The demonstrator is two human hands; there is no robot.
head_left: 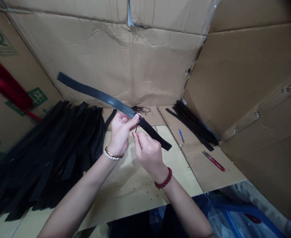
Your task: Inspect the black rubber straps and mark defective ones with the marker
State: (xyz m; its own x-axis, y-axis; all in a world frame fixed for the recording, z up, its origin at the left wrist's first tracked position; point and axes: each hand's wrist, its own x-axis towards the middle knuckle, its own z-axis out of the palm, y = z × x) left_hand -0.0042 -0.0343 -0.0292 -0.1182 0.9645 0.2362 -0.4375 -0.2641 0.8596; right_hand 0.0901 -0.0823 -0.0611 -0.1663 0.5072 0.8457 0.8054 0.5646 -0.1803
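Observation:
A long black strap (pixel 98 95), perhaps leather, slants through the air above the table from upper left to lower right. My left hand (pixel 120 132) pinches it near the middle, thumb on top. Just below that spot, my right hand (pixel 149 150) is closed with thumb and forefinger pinching a thin dark cord (pixel 136 128) that runs up to the strap. Whether the cord is wrapped around or passes through the strap cannot be made out. The strap's lower end (pixel 166 144) hangs free past my right knuckles.
A big heap of black straps (pixel 61 152) covers the left side. Dark cords (pixel 141 109) lie behind my hands. To the right are a stack of straps (pixel 195 122), a small blue item (pixel 181 135) and red-handled thread snips (pixel 216 161). Cardboard walls (pixel 160 62) enclose the table.

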